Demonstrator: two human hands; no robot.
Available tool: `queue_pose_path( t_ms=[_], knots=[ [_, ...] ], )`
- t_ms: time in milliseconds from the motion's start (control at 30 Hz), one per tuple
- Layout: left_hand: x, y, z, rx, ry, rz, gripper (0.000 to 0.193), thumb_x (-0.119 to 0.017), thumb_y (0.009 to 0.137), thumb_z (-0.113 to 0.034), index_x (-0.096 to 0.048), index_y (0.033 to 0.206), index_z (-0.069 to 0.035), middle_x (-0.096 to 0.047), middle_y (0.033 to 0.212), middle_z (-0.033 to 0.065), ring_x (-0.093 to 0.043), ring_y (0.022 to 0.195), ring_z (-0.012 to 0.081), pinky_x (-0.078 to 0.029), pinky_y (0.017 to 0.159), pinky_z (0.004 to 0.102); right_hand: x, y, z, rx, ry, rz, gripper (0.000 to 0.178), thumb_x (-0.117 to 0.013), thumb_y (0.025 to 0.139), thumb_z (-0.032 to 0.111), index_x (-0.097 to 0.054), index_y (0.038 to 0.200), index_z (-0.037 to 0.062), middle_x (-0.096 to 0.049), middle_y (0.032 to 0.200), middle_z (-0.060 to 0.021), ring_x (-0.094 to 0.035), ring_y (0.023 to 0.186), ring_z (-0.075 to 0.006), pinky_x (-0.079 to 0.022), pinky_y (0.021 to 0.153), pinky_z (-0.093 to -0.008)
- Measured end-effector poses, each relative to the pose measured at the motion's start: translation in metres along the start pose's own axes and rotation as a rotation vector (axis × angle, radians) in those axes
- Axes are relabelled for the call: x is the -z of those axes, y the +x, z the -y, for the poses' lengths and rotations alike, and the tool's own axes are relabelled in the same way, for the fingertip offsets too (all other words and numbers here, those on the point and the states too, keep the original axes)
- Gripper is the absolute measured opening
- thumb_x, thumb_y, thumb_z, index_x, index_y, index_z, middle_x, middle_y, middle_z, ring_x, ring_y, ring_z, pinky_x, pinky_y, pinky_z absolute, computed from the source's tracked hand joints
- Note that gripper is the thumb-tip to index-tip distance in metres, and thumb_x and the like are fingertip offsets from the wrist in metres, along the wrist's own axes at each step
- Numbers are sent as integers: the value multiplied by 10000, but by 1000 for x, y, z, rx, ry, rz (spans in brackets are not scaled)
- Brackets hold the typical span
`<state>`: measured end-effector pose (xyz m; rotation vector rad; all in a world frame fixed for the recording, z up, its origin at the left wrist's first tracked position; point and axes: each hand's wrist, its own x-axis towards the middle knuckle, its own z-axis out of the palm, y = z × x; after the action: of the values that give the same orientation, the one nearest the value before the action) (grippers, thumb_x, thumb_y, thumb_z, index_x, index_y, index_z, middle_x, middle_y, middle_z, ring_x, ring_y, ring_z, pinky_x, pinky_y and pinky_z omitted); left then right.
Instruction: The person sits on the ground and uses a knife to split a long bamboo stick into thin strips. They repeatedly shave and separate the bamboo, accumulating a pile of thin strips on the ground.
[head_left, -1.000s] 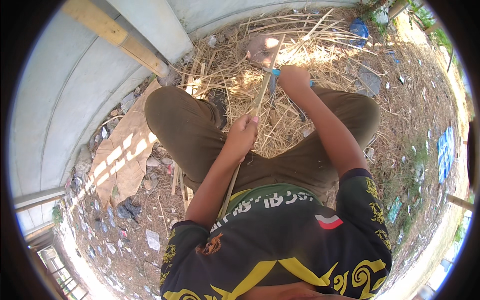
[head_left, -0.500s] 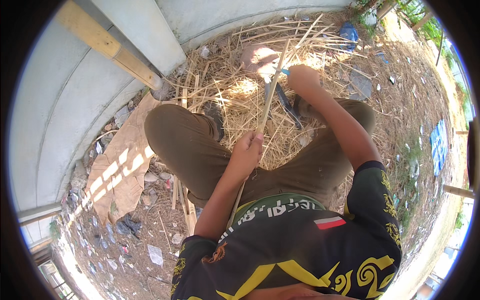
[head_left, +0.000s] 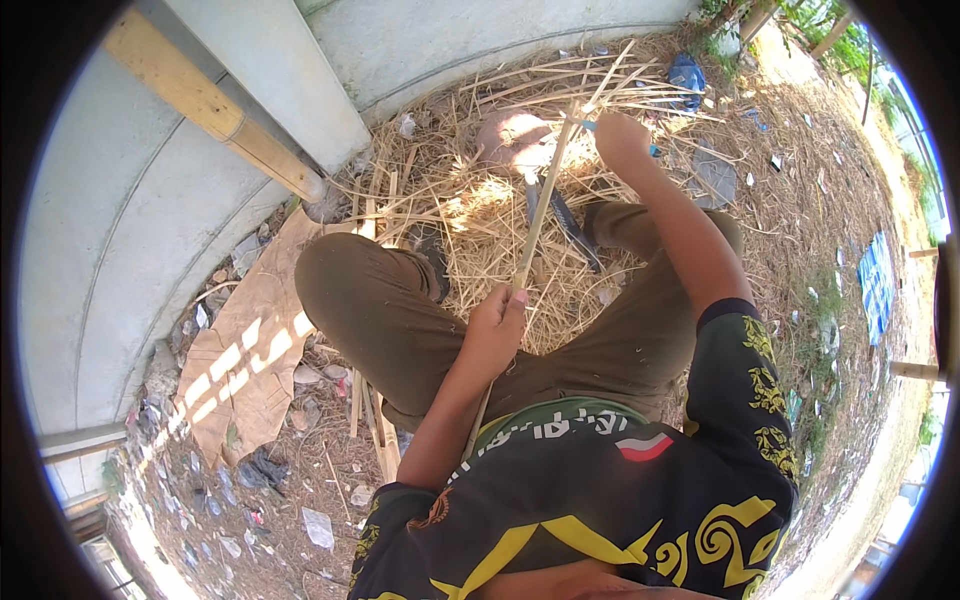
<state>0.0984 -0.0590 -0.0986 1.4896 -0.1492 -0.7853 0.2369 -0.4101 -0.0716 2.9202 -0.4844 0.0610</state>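
- The bamboo strip [head_left: 535,225] looks like dry, pale, matt wood with a smooth face.
- The shavings [head_left: 480,215] on the ground are straw-like, fibrous and rough.
- The trousers [head_left: 380,310] are matt olive cloth.
- The wall [head_left: 130,200] is smooth, dull painted concrete.
- The cardboard sheet [head_left: 245,350] is creased brown paperboard.
- The tool handle [head_left: 652,150] seems blue plastic.

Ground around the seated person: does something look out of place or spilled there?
Yes. Thin bamboo shavings are strewn in a loose heap between the knees. Scraps of litter lie scattered on the dirt, beside a torn sheet of cardboard lying flat.
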Motion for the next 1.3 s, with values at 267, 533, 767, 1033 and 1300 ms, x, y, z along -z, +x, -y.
queue_pose_path(
  t_ms=[267, 533, 767, 1033, 1300],
  knots=[
    [1, -8, -19, 187, -309, 159, 261, -443, 1072, -318, -477, 935, -99, -445, 690, -36, -323, 499, 22, -303, 406, 205, -17, 6, -64, -348, 476, -18, 443, -579, 835, 346, -701, 947, -65, -692, 946, -300, -671, 942, -472, -542, 827, -487],
    [1, -5, -24, 110, -326, 167, 330, -382, 1081, -315, -524, 996, -29, -544, 743, 35, -352, 508, 47, -413, 456, 230, 12, -133, 68, 78, 794, 3, 284, -588, 918, 303, -682, 849, 45, -640, 686, -201, -633, 641, -403, -499, 625, -486],
    [1, -6, -29, 50, -412, 141, 373, -370, 1084, -303, -531, 1072, 34, -463, 695, -1, -368, 525, 54, -374, 449, 223, 5, -156, 90, 271, 519, -171, 107, -637, 825, 199, -703, 881, 135, -686, 709, -111, -691, 659, -318, -543, 609, -462],
    [0, -8, -23, 88, -322, 117, 292, -439, 1068, -317, -478, 949, -53, -273, 632, -58, -246, 477, 38, -195, 397, 211, -8, -150, 98, 303, 306, -212, 72, -629, 809, 135, -652, 764, 84, -673, 664, -125, -697, 614, -316, -540, 536, -429],
    [-1, -3, -24, 56, -314, 55, 257, -435, 1066, -275, -453, 904, -76, -288, 644, -51, -250, 467, 40, -189, 394, 219, -13, -133, 109, 273, 318, -213, 87, -633, 788, 147, -662, 752, 73, -690, 700, -130, -706, 623, -302, -543, 537, -419]
  ],
)
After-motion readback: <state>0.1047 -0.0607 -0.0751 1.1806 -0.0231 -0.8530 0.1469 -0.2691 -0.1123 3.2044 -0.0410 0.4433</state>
